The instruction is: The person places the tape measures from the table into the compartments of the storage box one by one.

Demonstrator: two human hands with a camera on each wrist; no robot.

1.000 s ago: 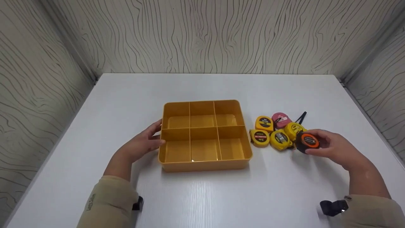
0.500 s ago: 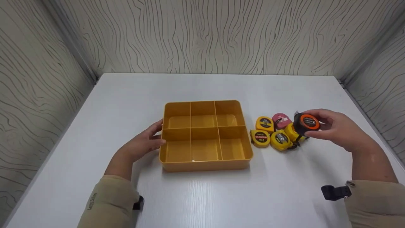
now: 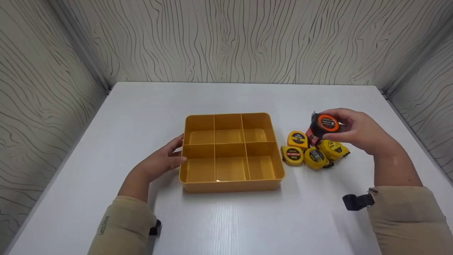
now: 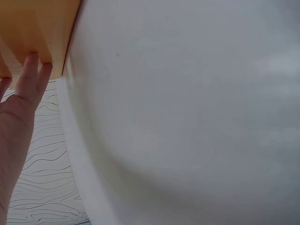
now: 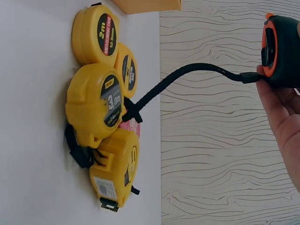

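A black tape measure with an orange ring [image 3: 326,123] is gripped between the thumb and fingers of my right hand [image 3: 361,132], lifted off the table. In the right wrist view its black wrist strap [image 5: 173,77] hangs down to the other tape measures. Beneath lie several more: a yellow-orange one [image 3: 297,139], a yellow 2 m one [image 3: 293,156], a yellow 3 m one [image 3: 316,158], another yellow one [image 3: 333,149] and a pink one [image 3: 313,139], mostly hidden. My left hand [image 3: 159,161] rests its extended fingers [image 4: 29,77] against the left wall of a mustard-yellow divided box [image 3: 231,186].
The box has six compartments with nothing visible in them, and stands mid-table on a white tabletop [image 3: 219,226]. Wood-grain panels [image 3: 226,42] enclose the back and both sides. The tape measures cluster just right of the box.
My right hand has raised the black tape measure from the right of the cluster and carried it away from me and leftward, over the pink one. The left hand stays at the box.
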